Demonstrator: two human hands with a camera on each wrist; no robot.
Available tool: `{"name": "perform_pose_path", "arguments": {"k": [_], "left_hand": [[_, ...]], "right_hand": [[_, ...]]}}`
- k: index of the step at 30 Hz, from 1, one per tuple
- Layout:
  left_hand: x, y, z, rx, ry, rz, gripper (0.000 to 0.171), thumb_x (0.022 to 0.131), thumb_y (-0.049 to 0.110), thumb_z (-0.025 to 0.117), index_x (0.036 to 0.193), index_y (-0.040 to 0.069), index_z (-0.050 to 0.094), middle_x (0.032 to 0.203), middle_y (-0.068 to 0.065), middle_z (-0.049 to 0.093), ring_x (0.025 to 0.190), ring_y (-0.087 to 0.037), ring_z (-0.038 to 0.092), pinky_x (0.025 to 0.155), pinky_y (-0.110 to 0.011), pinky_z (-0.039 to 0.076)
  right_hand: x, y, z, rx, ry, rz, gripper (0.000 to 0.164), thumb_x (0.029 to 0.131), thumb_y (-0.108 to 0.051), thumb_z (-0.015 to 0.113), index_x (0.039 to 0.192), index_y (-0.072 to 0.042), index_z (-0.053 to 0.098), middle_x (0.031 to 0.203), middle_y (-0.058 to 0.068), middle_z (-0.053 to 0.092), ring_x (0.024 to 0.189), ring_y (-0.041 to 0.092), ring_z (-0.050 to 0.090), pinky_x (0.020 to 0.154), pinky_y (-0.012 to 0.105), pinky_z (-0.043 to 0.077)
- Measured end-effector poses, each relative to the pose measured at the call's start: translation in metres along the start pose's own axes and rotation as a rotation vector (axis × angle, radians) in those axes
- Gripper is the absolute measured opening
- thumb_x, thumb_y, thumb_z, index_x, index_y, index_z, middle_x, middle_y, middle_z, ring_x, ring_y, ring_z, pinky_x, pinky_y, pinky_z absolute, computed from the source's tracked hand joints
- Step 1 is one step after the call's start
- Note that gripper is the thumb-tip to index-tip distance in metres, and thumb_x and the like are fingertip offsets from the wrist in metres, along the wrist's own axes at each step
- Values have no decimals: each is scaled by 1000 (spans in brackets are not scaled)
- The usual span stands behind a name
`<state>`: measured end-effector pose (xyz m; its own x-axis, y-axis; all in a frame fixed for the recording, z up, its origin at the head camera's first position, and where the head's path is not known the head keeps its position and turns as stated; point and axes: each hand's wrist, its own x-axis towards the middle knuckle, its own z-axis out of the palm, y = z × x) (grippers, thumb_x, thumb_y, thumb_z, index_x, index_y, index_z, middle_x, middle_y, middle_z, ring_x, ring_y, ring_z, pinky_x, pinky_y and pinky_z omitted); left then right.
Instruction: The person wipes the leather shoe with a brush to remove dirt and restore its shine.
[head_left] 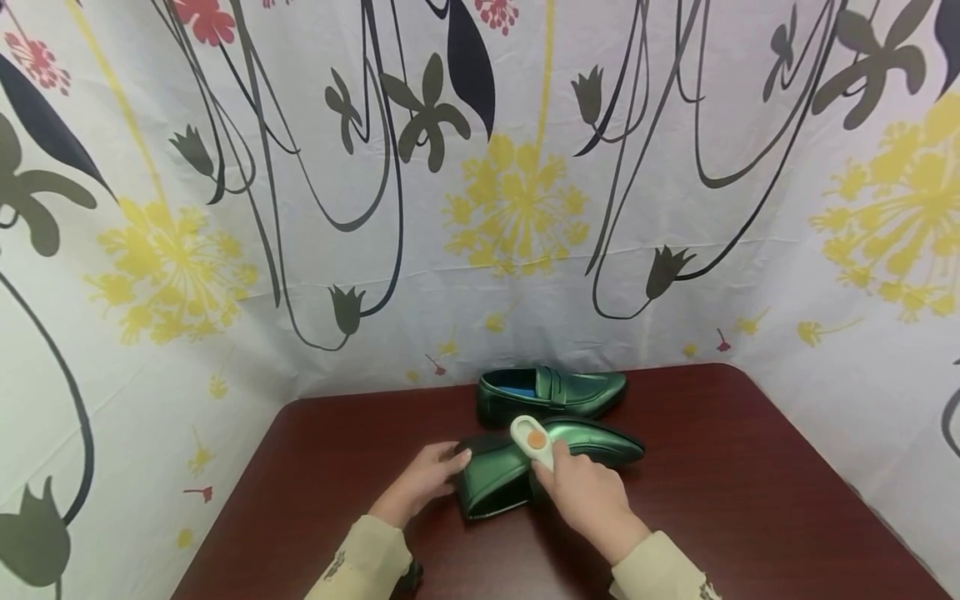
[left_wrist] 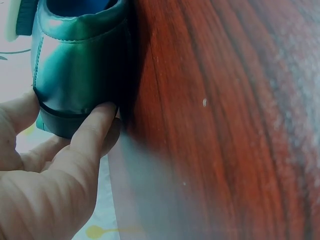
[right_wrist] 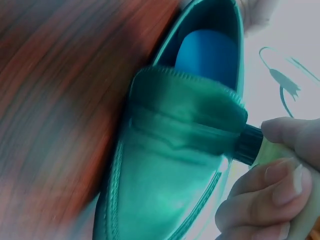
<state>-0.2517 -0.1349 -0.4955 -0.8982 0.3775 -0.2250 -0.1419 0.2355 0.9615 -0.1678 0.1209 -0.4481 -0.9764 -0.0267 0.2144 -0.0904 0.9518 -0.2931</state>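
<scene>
A shiny green loafer (head_left: 491, 483) is tipped on its side above the dark red table, its opening facing the front. My left hand (head_left: 427, 482) grips its heel, with the thumb and fingers on either side of the back (left_wrist: 75, 75) in the left wrist view. My right hand (head_left: 592, 500) holds a cream-coloured brush (head_left: 525, 429) with an orange spot on its handle. In the right wrist view the brush's short dark bristles (right_wrist: 248, 145) touch the side of the loafer near its strap. A blue insole (right_wrist: 207, 57) shows inside.
A second green loafer (head_left: 551, 396) stands behind, by the far edge of the table (head_left: 360, 442), toe pointing right. Beyond that edge hangs a white cloth (head_left: 465, 333) printed with flowers, also at both sides.
</scene>
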Motion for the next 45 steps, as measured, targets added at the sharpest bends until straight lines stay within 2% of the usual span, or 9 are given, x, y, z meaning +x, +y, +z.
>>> {"name": "perform_pose_path", "arguments": {"k": [7, 12, 22, 31, 38, 41, 45], "left_hand": [[-1, -2, 0, 21, 17, 15, 64, 101, 38, 61, 150, 0, 45, 153, -25, 44, 138, -42, 48, 102, -57, 50], [0, -3, 1, 28, 14, 39, 63, 102, 38, 60, 151, 1, 44, 155, -25, 42, 138, -42, 47, 102, -56, 50], [0, -1, 2, 16, 1, 36, 64, 102, 37, 60, 151, 0, 43, 154, -25, 43, 137, -39, 49, 103, -54, 50], [0, -3, 3, 18, 49, 43, 65, 100, 35, 63, 150, -2, 44, 154, -26, 43, 135, -37, 52, 101, -51, 52], [-1, -4, 3, 51, 83, 54, 63, 100, 38, 63, 148, 2, 48, 152, -25, 45, 134, -37, 53, 101, -52, 52], [-2, -4, 4, 135, 131, 67, 62, 99, 40, 64, 147, 4, 50, 152, -23, 47, 135, -38, 52, 102, -52, 51], [-2, -1, 4, 334, 217, 134, 59, 98, 40, 66, 144, 4, 55, 149, -20, 53, 136, -39, 51, 105, -54, 49]], "right_hand": [[-3, 17, -7, 20, -21, 43, 44, 100, -45, 59, 113, -3, 58, 68, 12, 61, 50, 26, 54, 42, 42, 39], [-5, 28, -9, 27, -17, 62, 46, 100, -46, 58, 114, -2, 56, 67, 13, 61, 49, 26, 54, 42, 42, 39], [-9, 48, -13, 63, -61, 112, 45, 101, -45, 56, 114, -2, 54, 69, 13, 62, 49, 26, 53, 43, 42, 38], [-12, 64, -17, 74, -79, 134, 49, 103, -50, 52, 114, -2, 52, 71, 12, 61, 53, 25, 54, 44, 41, 39], [-18, 81, -18, 81, -83, 175, 52, 102, -54, 50, 110, -3, 50, 69, 11, 59, 53, 25, 54, 45, 41, 38], [-20, 87, -19, 91, -87, 184, 51, 102, -53, 49, 109, -2, 49, 67, 10, 56, 53, 25, 53, 45, 40, 37], [-23, 95, -21, 99, -89, 197, 52, 103, -53, 49, 108, -2, 48, 67, 10, 56, 54, 25, 53, 45, 40, 37]]}}
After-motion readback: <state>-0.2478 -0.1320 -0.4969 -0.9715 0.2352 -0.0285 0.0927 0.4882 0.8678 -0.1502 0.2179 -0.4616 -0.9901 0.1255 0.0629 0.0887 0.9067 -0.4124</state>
